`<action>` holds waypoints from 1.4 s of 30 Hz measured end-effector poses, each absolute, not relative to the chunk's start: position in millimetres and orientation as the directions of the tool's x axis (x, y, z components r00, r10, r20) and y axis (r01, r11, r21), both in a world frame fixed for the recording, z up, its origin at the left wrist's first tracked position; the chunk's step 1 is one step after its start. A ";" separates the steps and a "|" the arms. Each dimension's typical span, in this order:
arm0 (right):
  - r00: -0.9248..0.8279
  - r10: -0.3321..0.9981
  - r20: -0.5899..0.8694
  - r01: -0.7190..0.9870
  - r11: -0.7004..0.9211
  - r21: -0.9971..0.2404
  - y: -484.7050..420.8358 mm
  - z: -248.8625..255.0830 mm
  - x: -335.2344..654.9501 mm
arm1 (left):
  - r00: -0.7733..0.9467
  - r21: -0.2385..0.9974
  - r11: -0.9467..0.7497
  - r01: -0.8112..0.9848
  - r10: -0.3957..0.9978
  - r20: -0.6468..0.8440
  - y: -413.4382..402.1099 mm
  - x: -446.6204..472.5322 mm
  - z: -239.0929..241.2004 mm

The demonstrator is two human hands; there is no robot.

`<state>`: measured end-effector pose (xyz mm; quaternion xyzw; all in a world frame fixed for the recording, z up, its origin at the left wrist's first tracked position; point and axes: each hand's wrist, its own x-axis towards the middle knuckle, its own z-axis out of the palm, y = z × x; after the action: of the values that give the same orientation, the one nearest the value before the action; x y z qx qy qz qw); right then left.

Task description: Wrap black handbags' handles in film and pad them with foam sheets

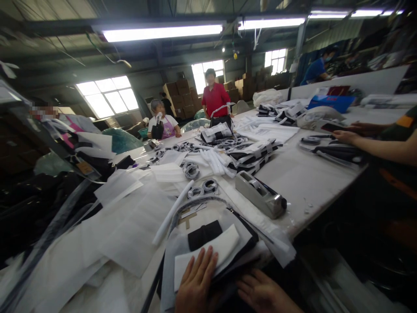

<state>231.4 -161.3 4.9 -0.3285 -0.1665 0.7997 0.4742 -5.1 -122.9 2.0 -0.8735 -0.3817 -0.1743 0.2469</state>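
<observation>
At the near table edge: your left hand (197,282) and right hand (260,292) lie side by side on a stack of cloth pieces.
Left hand: flat and palm down, fingers straight and slightly spread. The fingertips press on the white pad (211,254) and grip nothing.
Right hand: palm down, fingers loosely stretched out, resting on the dark cloth (233,271) with nothing pinched.
White pad: soft, matte, folded rectangle lying at a slant, just below a black band (204,234).
Dark cloth: black, limp, spilling over the table's near edge.
Tape dispenser (260,195): grey, hard, wedge-shaped, well beyond your hands.
Paper roll (172,213): slim white tube lying diagonally left of the stack.
Table (309,178): white, smooth.
</observation>
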 end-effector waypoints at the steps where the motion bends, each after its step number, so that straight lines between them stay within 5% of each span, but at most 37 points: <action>1: -0.335 0.871 -0.360 -0.649 -0.490 -0.582 -159.1 6.2 228.7 | 0.622 -0.263 -0.580 0.771 0.598 0.506 -122.8 -7.3 1.0; 10: -0.326 0.919 -0.222 -0.575 -0.379 -0.725 -140.3 46.2 208.6 | 0.330 0.031 -0.445 0.895 0.707 0.625 -123.0 -14.4 -3.8; 25: -0.327 0.926 -0.192 -0.569 -0.354 -0.742 -133.0 35.9 209.5 | 0.240 0.041 -0.351 0.935 0.715 0.656 -119.3 4.4 -7.4; 28: -0.338 0.935 -0.109 -0.394 -0.245 -0.886 -125.3 31.2 219.6 | 0.184 0.095 -0.306 0.947 0.762 0.620 -117.9 1.6 -0.3; 31: -0.274 0.959 0.073 0.073 0.096 -0.993 -108.5 28.8 245.7 | 0.072 0.155 -0.190 0.970 0.825 0.561 -114.6 -3.7 14.0; 34: -0.260 0.910 0.321 0.600 0.413 -0.685 -81.6 19.6 281.8 | -0.070 0.209 -0.039 0.977 0.869 0.491 -108.9 -9.6 34.8; 36: -0.289 0.871 0.397 0.785 0.453 -0.423 -61.3 7.3 303.9 | -0.157 0.250 0.048 0.967 0.887 0.435 -103.6 -13.2 50.7; 42: -0.301 0.883 0.359 0.850 0.419 -0.318 -26.9 -20.8 331.5 | -0.343 0.331 0.242 0.912 0.892 0.295 -86.5 -21.7 86.3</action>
<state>331.5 -26.9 -20.8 -0.5378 -0.8059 0.0337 0.2455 -21.7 -86.5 86.3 -0.5726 -0.7876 -0.2267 0.0228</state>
